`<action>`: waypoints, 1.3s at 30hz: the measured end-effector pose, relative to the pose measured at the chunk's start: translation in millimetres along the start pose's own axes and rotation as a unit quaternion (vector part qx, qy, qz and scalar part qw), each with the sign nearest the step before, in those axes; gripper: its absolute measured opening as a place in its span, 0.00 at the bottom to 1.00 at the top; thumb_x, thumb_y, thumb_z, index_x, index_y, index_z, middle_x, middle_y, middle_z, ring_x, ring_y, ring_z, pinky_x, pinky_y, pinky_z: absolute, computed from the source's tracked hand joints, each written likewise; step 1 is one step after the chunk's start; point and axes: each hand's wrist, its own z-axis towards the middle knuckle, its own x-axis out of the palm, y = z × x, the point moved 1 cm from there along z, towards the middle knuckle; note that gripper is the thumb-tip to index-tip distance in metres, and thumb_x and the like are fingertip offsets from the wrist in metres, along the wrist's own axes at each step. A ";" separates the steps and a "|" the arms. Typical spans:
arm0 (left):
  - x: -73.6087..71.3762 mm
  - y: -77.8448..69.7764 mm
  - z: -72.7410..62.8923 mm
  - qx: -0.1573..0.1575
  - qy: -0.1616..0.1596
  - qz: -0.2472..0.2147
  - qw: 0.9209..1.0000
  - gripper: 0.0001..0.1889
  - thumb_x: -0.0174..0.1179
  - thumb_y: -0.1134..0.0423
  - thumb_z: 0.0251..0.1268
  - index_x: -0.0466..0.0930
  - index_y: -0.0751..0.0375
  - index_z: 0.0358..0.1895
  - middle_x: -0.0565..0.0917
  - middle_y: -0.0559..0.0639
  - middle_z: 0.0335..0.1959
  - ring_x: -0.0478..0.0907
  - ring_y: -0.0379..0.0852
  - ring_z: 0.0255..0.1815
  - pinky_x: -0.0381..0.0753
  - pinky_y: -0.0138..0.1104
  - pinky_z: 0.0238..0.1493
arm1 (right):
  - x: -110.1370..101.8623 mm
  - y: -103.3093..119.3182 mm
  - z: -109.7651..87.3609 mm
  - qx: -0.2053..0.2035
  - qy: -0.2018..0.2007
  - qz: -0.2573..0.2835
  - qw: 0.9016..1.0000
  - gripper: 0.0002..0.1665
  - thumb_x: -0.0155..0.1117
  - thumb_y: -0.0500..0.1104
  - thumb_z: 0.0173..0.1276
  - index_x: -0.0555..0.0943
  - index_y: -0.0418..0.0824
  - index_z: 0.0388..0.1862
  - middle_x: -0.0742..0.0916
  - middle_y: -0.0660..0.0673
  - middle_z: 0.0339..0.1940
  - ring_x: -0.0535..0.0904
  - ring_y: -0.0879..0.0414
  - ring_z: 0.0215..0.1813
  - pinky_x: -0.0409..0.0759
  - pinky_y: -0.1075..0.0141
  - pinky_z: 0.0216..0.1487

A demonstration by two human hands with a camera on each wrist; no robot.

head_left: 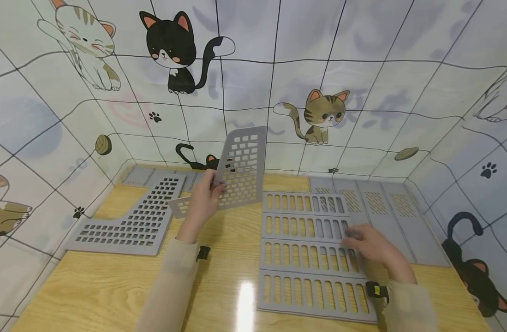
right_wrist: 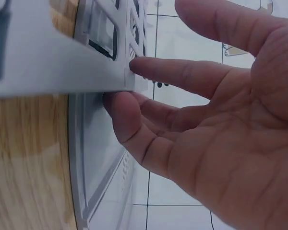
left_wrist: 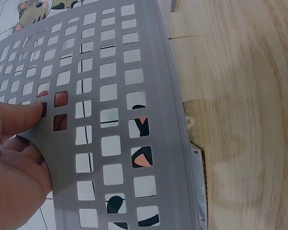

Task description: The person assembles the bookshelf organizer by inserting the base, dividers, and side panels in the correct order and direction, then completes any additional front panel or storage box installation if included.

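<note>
I had the left hand (head_left: 201, 202) pinching a grey perforated panel (head_left: 260, 170) between thumb and fingers, tilted up above the wooden table (head_left: 220, 263). Through the feed I saw the right hand (head_left: 377, 245) loosely spread, thumb apart, fingertips at the right edge of the slotted panel (head_left: 303, 273), which partly overlapped the vented panels (head_left: 419, 235). A second perforated panel (head_left: 116, 249) lay on the wood, beyond my left wrist's outer side

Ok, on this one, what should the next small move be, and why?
Probably have the right hand take hold of the slotted panel by its right edge and raise it slightly: that hand is at the edge, the panel partly overlies the vented panel, and the left hand is occupied gripping a tilted perforated panel.
</note>
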 end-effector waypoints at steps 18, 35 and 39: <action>-1.6 6.4 -0.2 -0.011 0.000 0.004 1.000 0.08 0.56 0.73 0.76 0.72 0.66 0.53 0.87 0.64 0.46 0.88 0.59 0.45 0.87 0.51 0.43 | -0.3 0.2 -8.1 -0.028 0.015 0.049 0.998 0.21 0.74 0.38 0.62 0.84 0.28 0.51 0.81 0.28 0.57 0.84 0.44 0.48 0.82 0.53 0.47; 12.0 21.4 0.4 0.031 -0.070 0.048 0.996 0.09 0.60 0.75 0.72 0.76 0.66 0.51 0.88 0.64 0.41 0.88 0.61 0.38 0.85 0.52 0.36 | -2.4 -0.2 -11.1 -0.040 0.035 0.052 0.997 0.19 0.75 0.41 0.62 0.85 0.34 0.50 0.80 0.30 0.58 0.81 0.47 0.48 0.79 0.55 0.48; 14.7 23.9 0.5 0.029 -0.077 0.042 0.996 0.09 0.60 0.76 0.71 0.76 0.66 0.50 0.88 0.64 0.40 0.88 0.60 0.38 0.85 0.53 0.36 | -2.4 0.9 -11.4 -0.039 0.037 0.055 0.997 0.19 0.75 0.41 0.63 0.85 0.33 0.50 0.80 0.30 0.58 0.80 0.49 0.47 0.78 0.56 0.48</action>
